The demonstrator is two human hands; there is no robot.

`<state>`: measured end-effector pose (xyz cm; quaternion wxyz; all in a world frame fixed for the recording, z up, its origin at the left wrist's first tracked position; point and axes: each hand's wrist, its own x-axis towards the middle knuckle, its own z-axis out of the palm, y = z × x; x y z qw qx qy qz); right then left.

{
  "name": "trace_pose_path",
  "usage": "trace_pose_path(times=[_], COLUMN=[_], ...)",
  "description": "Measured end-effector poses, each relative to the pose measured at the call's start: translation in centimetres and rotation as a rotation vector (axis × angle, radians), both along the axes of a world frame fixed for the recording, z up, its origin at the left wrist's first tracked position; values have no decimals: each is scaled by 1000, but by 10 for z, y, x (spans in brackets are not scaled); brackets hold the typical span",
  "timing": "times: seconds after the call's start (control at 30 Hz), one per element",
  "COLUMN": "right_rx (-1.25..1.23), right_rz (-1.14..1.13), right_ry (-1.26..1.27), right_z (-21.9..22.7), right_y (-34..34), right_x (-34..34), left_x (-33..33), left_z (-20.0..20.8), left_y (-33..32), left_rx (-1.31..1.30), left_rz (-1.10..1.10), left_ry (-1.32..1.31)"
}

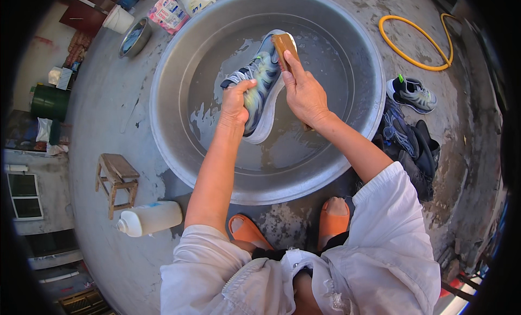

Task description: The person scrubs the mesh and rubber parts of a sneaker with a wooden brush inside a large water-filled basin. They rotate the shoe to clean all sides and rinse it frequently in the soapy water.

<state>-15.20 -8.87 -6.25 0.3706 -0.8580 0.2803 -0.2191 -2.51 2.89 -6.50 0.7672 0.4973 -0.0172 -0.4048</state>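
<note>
A large round metal basin (179, 152) stands on the floor in front of me, with shallow murky water in it. Over the water, my left hand (236, 102) grips a sneaker (262, 81) with a patterned blue, grey and yellow-green upper and a pale sole. My left thumb lies on the lace side. My right hand (305, 92) is closed around a brown wooden-backed brush (284, 48), its thumb and fingers along the back. The brush lies against the far end of the shoe's pale sole edge. Its bristles are hidden from view.
Right of the basin lie a grey sneaker (417, 94), several dark shoes (418, 152) and a yellow hose (404, 21). At left are a wooden stool (116, 174), a whitish jug (152, 218) on its side and a small metal bowl (142, 43). Detergent packs (169, 14) stand behind.
</note>
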Motion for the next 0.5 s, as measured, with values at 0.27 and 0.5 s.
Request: trace_pose_path(times=[0.27, 0.5], right_rx=[32, 114], right_rz=[-114, -190], right_ry=[50, 62], right_z=[19, 19], right_y=[-27, -33], right_x=[13, 26], left_x=[6, -10], left_z=[-20, -10], left_y=[4, 1], left_rx=[26, -9], left_rz=[66, 22], left_ry=[-176, -62])
